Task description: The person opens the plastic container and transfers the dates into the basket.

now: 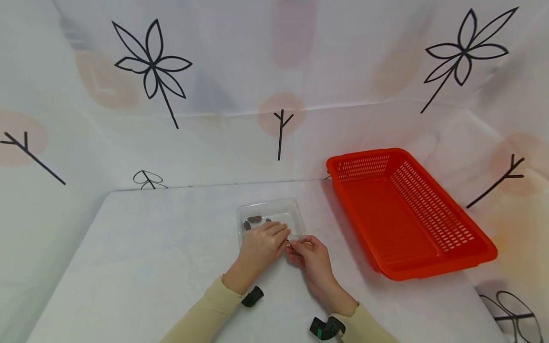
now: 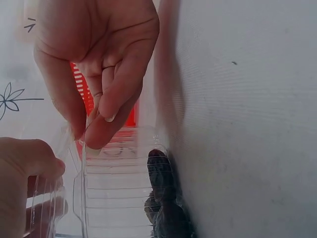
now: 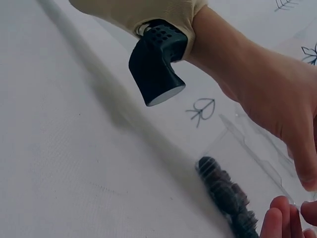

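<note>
A clear plastic container [image 1: 274, 208] sits on the white table with several dark, wrinkled pieces [image 1: 255, 219] inside, their kind unclear. Seen side-on in the left wrist view, these dark lumps [image 2: 162, 181] lie along its bottom. My left hand [image 1: 263, 240] reaches over the container's near part; in its wrist view, the thumb and fingers stand on either side of a clear plastic edge, apparently the lid. At the near right corner my right hand [image 1: 315, 262] pinches the plastic rim between thumb and fingertips. The two hands nearly touch and hide that corner from above.
A large red plastic basket [image 1: 403, 219] with perforated sides stands to the right of the container. White cloth [image 1: 223, 95] with printed plant shapes hangs behind and at the sides. Black cameras [image 1: 328, 328] are worn at both wrists.
</note>
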